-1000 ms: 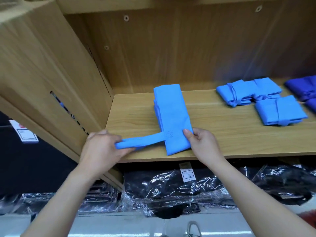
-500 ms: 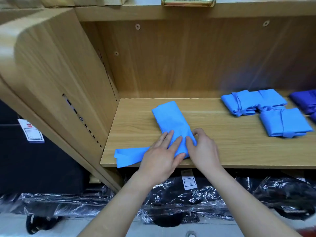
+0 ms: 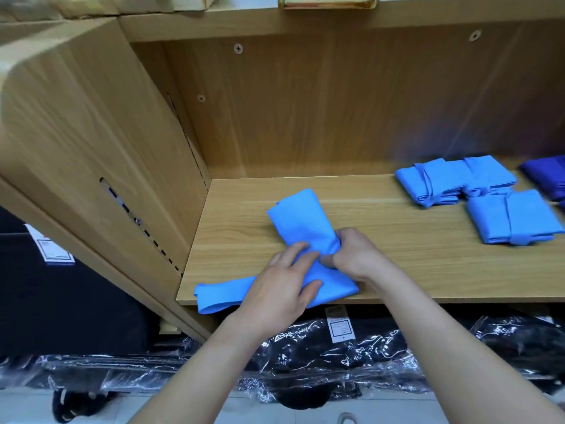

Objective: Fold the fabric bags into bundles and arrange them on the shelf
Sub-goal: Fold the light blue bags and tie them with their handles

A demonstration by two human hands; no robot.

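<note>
I'm mid-fold on the light blue fabric bag (image 3: 301, 220) at the front edge of the shelf (image 3: 397, 270). My left hand (image 3: 282, 284) presses it flat with straight fingers, and my right hand (image 3: 356, 255) pinches the fold. Next, I judge, the handle strap (image 3: 220, 295) needs wrapping round.

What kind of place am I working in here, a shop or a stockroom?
Probably a shop: a wooden shelf with folded blue bundles laid out, a white tag hanging under its front edge, and black goods in clear plastic wrap stacked below.
</note>
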